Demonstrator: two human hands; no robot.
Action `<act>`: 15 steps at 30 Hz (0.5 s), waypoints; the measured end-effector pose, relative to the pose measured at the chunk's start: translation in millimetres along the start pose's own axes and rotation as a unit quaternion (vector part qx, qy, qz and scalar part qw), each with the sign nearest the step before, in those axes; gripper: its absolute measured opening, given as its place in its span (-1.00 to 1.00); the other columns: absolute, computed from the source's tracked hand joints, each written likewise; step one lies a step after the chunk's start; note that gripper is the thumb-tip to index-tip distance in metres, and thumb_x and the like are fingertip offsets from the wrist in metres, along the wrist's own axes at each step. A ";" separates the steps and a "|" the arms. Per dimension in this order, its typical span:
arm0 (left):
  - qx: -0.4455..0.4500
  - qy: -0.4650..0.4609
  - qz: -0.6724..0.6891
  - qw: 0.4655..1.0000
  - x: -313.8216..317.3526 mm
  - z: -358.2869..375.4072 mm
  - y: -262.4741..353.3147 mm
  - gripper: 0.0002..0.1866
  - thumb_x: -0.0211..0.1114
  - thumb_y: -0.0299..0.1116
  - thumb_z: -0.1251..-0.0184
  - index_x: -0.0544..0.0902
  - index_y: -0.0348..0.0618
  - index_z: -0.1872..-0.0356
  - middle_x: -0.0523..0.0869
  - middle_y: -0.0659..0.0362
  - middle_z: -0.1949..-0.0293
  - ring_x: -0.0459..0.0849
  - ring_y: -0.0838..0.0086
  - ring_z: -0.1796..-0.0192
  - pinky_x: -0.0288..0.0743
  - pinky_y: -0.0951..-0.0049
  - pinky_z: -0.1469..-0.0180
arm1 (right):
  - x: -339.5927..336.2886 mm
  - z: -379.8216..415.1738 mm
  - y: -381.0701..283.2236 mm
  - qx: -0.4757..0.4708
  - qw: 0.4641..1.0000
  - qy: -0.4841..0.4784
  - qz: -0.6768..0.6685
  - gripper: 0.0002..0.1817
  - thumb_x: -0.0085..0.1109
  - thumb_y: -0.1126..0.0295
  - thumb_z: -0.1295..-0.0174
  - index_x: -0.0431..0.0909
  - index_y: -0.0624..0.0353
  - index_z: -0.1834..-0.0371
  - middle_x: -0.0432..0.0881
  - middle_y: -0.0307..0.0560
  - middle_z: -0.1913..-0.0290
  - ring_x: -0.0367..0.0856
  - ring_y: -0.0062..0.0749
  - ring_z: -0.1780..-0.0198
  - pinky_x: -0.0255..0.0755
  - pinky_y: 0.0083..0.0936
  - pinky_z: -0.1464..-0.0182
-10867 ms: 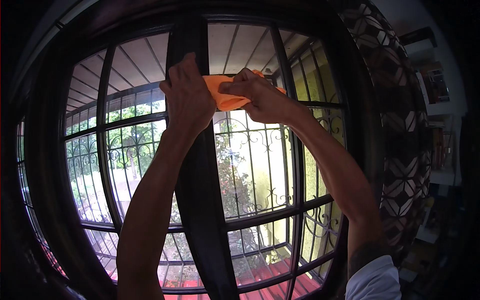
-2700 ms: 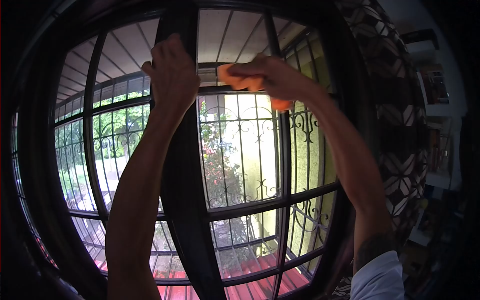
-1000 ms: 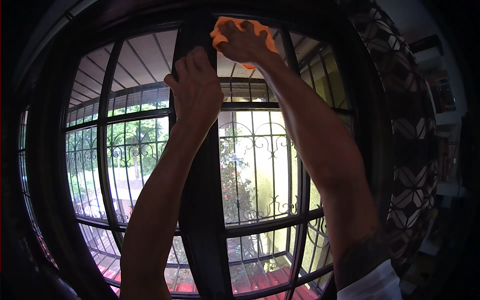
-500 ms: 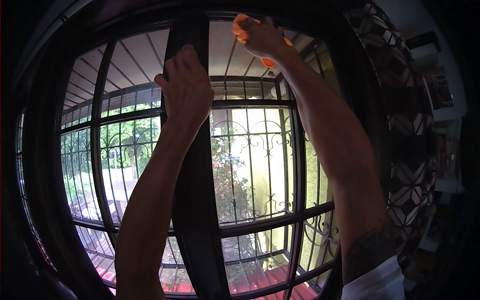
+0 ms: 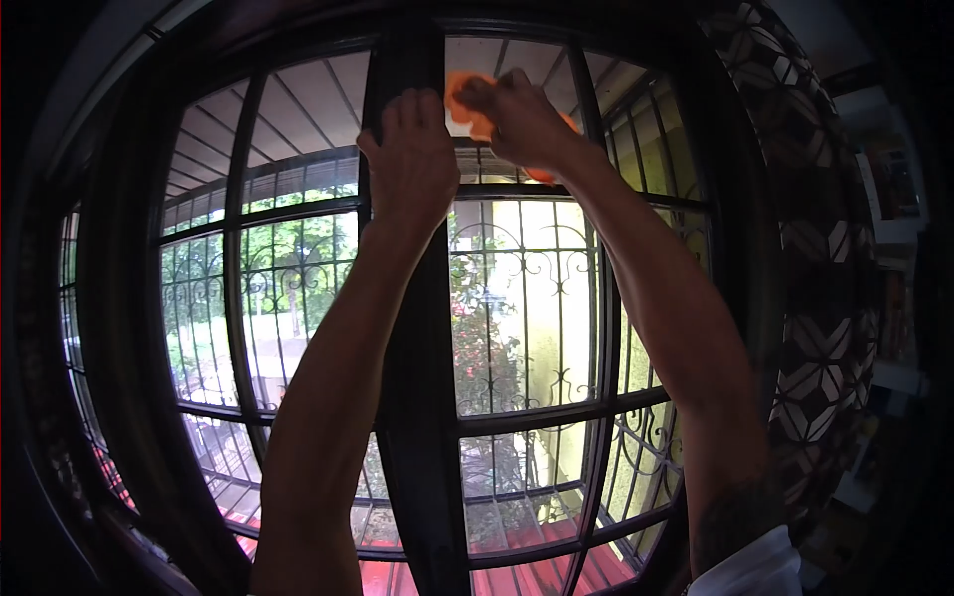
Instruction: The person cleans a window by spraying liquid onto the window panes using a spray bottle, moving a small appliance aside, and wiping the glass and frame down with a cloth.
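Note:
My right hand (image 5: 527, 119) is closed on an orange cloth (image 5: 467, 97), bunched at the upper pane of the right window sash. Part of the cloth hangs out below the hand, and the palm side is hidden. My left hand (image 5: 412, 159) lies against the dark central post (image 5: 412, 338) of the window, its fingers pointing up and the thumb out to the left. No object shows in it. The window pane (image 5: 527, 298) in its dark frame stands directly in front of me.
Behind the glass are metal window bars (image 5: 527, 263), green plants (image 5: 293, 258) and a red surface (image 5: 547, 576). At the right hangs a patterned curtain (image 5: 820, 377), with shelves (image 5: 894, 228) in shadow beyond it.
My right hand has moved down the upper pane with the orange cloth. My left hand stays at the central post, its fingers straighter now. The whole view has shifted slightly.

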State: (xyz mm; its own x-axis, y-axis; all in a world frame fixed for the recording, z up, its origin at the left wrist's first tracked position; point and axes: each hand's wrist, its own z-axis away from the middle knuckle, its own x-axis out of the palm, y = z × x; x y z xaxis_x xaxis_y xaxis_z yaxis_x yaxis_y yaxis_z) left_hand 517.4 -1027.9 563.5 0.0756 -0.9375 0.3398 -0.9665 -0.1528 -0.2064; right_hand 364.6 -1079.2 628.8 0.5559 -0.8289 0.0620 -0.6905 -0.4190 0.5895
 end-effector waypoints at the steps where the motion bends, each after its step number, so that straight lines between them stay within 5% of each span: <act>1: 0.004 0.014 -0.007 1.000 3.3 1.4 1.1 -0.38 0.20 -0.65 -0.09 0.33 -0.28 -0.28 0.44 -0.03 -0.27 0.42 0.11 -0.34 0.26 -0.14 -0.17 | -5.5 9.2 -5.9 0.003 0.999 -0.023 -0.048 -0.30 0.19 0.71 -0.05 0.48 0.01 -0.35 0.57 -0.22 -0.25 0.43 -0.07 -0.20 0.45 -0.24 -0.21; 4: 0.012 0.019 -0.015 1.000 -0.2 5.9 2.3 -0.40 0.21 -0.64 -0.11 0.34 -0.27 -0.26 0.44 -0.02 -0.27 0.43 0.12 -0.35 0.26 -0.14 -0.19 | -11.6 25.7 -23.4 -0.003 0.993 -0.013 -0.118 -0.29 0.09 0.85 0.00 0.58 0.04 -0.28 0.65 -0.12 -0.11 0.47 -0.12 -0.13 0.50 -0.38 -0.19; 7: -0.013 -0.056 0.030 0.998 -5.5 9.6 0.5 -0.42 0.22 -0.47 -0.28 0.29 -0.31 -0.32 0.37 -0.13 -0.40 0.27 0.05 -0.52 0.19 -0.34 -0.32 | -26.6 26.0 -42.0 0.104 0.963 -0.140 -0.204 -0.28 0.14 0.83 0.00 0.57 0.01 -0.29 0.65 -0.03 -0.08 0.49 -0.15 -0.18 0.51 -0.30 -0.23; 10: -0.020 -0.032 0.072 0.997 -4.1 13.8 -3.0 -0.37 0.25 -0.44 -0.29 0.26 -0.32 -0.37 0.33 -0.14 -0.45 0.22 0.08 -0.56 0.11 -0.37 -0.37 | -50.2 36.6 -48.5 0.079 0.956 -0.190 -0.209 -0.26 0.13 0.83 0.00 0.57 -0.03 -0.30 0.60 0.04 -0.07 0.52 -0.12 -0.16 0.51 -0.28 -0.23; 14: -0.026 -0.018 0.035 0.999 -5.8 12.4 -3.3 -0.36 0.22 -0.34 -0.36 0.25 -0.32 -0.41 0.36 -0.10 -0.44 0.26 0.14 -0.54 0.11 -0.34 -0.35 | -40.5 40.1 -42.5 -0.017 0.976 -0.160 -0.145 -0.33 0.18 0.74 -0.10 0.56 -0.09 -0.30 0.54 0.10 -0.01 0.56 -0.09 -0.12 0.53 -0.29 -0.21; 15: -0.023 -0.011 0.003 1.000 0.6 14.3 -6.3 -0.37 0.19 -0.31 -0.37 0.26 -0.33 -0.40 0.38 -0.09 -0.43 0.29 0.14 -0.52 0.16 -0.32 -0.32 | -40.6 44.4 -45.4 0.045 0.977 -0.167 -0.127 -0.51 0.17 0.60 -0.26 0.58 -0.03 -0.27 0.64 0.11 0.00 0.61 -0.11 -0.11 0.56 -0.22 -0.16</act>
State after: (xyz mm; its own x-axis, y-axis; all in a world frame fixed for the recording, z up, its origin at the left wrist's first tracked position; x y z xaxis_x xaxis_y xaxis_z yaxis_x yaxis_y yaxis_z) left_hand 527.1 -1031.9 551.9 0.0750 -0.9453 0.3176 -0.9772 -0.1331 -0.1654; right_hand 352.8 -1043.0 563.8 0.5427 -0.7622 -0.3529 -0.5955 -0.6454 0.4783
